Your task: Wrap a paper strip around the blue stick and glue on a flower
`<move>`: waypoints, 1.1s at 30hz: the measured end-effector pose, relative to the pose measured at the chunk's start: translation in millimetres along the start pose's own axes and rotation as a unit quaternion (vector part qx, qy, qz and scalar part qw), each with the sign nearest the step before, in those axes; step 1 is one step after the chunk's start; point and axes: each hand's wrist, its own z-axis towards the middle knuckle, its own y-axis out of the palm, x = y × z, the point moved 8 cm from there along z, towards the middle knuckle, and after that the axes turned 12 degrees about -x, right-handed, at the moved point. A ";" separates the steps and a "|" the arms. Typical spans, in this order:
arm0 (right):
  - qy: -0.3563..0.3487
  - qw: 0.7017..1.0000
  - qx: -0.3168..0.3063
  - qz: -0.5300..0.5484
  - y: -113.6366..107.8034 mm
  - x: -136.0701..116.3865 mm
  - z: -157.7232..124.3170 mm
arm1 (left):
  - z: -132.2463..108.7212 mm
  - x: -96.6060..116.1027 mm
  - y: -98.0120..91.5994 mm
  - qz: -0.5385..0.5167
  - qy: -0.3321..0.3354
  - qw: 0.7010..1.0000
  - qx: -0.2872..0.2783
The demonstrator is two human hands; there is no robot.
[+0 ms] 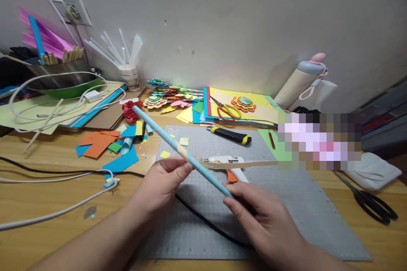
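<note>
I hold a long light-blue rolled paper stick [159, 130] slanting from upper left to lower right above a grey cutting mat [286, 211]. My left hand [165, 182] pinches the stick near its middle, where a beige paper strip [241, 164] is wound around it and trails off to the right. My right hand [260, 216] is closed around the stick's lower end. Just behind the stick, a white glue gun [227, 161] with an orange trigger lies on the mat.
A black-and-yellow utility knife [230, 134], orange-handled scissors [227, 111], paper flowers [243, 103] and coloured paper scraps [101, 142] lie behind. Black scissors [369, 203] lie at right. Cables [57, 173] cross the wooden desk at left; a steel bowl [60, 78] stands at the back left.
</note>
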 end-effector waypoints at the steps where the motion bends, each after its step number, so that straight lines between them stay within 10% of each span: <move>1: 0.017 1.000 -0.011 0.016 1.6 2.3 0.5 | 0.0 0.1 0.7 -0.007 0.002 1.000 -0.001; 8: 0.115 0.974 -0.051 0.187 12.1 16.0 2.5 | 0.3 2.0 15.2 -0.043 0.008 0.997 -0.066; 21: 0.182 0.792 -0.190 0.551 52.6 16.4 0.6 | -2.8 4.3 14.6 0.087 0.014 0.991 -0.097; 28: 0.135 0.972 -0.005 0.192 13.0 24.1 -4.1 | -3.5 4.0 -0.5 0.079 0.013 0.997 -0.015; 33: 0.116 0.993 0.005 0.038 5.1 18.4 -6.0 | -2.2 7.8 12.1 0.052 0.018 0.997 -0.053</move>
